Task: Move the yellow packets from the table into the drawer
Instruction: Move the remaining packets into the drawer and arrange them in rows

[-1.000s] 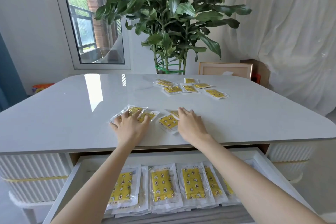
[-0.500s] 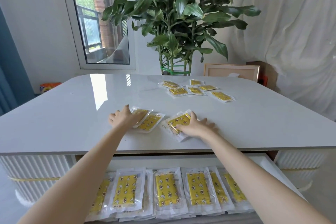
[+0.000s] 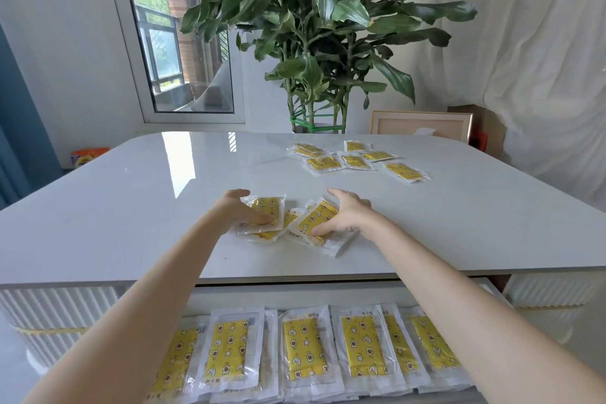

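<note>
1. Two small stacks of yellow packets lie just beside each other at the front centre of the counter (image 3: 131,207).
2. The left hand (image 3: 234,211) grasps the left stack (image 3: 267,210), thumb on top and fingers (image 3: 237,195) curled over its far edge.
3. The right hand (image 3: 347,215) grasps the right stack (image 3: 316,216) the same way; this stack is tilted.
4. A far group of packets (image 3: 355,161) lies loose and flat near the counter's rear, well apart from both hands.
5. The drawer (image 3: 295,292) is open below the counter's front edge and holds an overlapping row of packets (image 3: 303,348).
6. Behind the counter are a plant (image 3: 314,26), a picture frame (image 3: 421,126) and, to the left, a window (image 3: 177,43).
</note>
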Motion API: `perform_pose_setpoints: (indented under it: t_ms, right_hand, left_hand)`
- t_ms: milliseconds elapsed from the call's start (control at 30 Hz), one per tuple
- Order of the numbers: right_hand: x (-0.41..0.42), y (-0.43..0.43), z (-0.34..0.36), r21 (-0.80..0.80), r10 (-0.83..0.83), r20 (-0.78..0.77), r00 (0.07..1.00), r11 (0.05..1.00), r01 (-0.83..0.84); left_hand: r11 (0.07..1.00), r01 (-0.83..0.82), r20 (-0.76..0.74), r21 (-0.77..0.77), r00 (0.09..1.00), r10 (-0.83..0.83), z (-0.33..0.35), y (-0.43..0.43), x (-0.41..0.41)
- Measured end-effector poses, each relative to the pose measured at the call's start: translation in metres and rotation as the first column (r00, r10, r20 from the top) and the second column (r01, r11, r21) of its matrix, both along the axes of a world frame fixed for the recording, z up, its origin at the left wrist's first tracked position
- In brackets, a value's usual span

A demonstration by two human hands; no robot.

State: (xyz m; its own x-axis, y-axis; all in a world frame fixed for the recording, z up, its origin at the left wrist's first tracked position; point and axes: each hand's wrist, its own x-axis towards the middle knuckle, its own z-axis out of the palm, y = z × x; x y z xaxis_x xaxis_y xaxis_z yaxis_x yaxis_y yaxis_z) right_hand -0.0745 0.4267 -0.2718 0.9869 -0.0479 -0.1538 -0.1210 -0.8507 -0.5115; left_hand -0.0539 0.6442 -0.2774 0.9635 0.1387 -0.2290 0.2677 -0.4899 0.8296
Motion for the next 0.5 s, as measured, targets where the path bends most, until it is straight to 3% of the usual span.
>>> perform_pose_setpoints:
  t_ms: [167,333,500]
  right_hand:
    - [-0.006,0.004,0.011,-0.053,-0.118,-0.039,0.992,0.992,0.116]
    - [-0.004,0.001,0.011,0.111,-0.205,-0.064,0.977,0.971,0.211]
    - [-0.012,0.013,0.011,0.045,-0.234,-0.03,0.972,0.971,0.235]
  left_hand:
    - [0.989,0.084,-0.065,0.118,0.995,-0.077,0.012,-0.004,-0.008]
    - [0.969,0.149,-0.08,0.198,0.988,-0.135,0.018,-0.011,-0.015]
    - [0.954,0.191,-0.072,0.233,0.981,-0.179,0.021,-0.024,-0.023]
